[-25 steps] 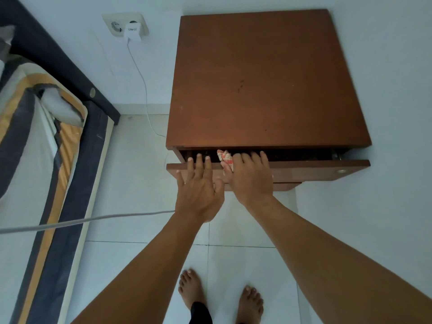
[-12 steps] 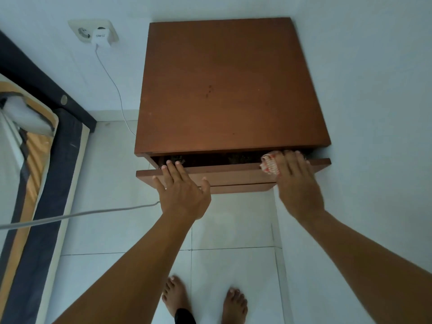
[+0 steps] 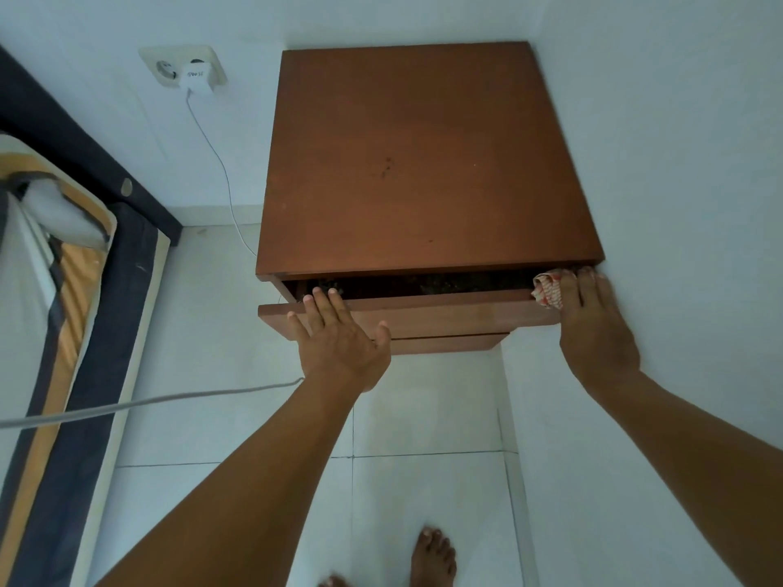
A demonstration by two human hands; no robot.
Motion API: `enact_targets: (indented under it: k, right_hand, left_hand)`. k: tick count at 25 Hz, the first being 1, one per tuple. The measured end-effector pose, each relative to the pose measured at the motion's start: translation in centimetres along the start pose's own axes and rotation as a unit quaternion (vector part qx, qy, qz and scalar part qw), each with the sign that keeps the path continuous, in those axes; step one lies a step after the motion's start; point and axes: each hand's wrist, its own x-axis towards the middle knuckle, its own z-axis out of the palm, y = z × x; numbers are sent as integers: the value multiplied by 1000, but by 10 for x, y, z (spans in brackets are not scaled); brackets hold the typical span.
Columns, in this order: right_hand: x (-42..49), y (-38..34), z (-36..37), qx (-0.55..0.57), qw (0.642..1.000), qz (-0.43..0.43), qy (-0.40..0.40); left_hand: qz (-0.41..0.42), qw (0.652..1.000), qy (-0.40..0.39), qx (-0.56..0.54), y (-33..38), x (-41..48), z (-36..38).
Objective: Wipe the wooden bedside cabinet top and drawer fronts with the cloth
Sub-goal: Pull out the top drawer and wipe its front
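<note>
While right hand (image 3: 595, 328) clamps cloth (image 3: 549, 290) on drawer (image 3: 445, 313) end, wall beside, left hand (image 3: 339, 336) spread flat, cabinet (image 3: 423, 163) beyond.

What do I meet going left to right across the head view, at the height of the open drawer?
Striped mattress → dark bed frame → left hand on the drawer front → red-and-white cloth → right hand → wall.

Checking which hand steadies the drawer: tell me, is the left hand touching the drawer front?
Touching. The head view shows the left hand laid on the drawer front, its fingers over the top edge.
</note>
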Motion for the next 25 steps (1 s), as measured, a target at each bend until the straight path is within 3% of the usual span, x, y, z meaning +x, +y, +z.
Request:
enact_targets:
  k: [3,6,9,13,16,18,22,25]
  right_hand:
    - [-6,-1,-17,-11,1000,16,-20]
    - [-30,-26,-42,76,994,80,-12]
    - [-69,-83,-58,170,984,30,46]
    - [-54,-183,-54,233,958,-103,131]
    - [-16,-254,-39,205,946,-180,176]
    - [-7,-286,-14,153,952,-212,161]
    - [-12,-292,28,82,954,-213,192]
    - [-9,-238,39,69,955,-166,238]
  left_hand:
    - [9,1000,9,1,-5,1,2]
    - [31,999,11,11,-14,6,-3]
    - [103,994,29,-30,-43,7,-5]
    - [145,970,169,-99,-113,9,18]
    - [154,948,259,-100,-145,33,46]
    - [172,931,308,-95,-151,47,64]
    - [177,881,433,-67,-153,64,90]
    - [162,862,477,-51,-150,70,96]
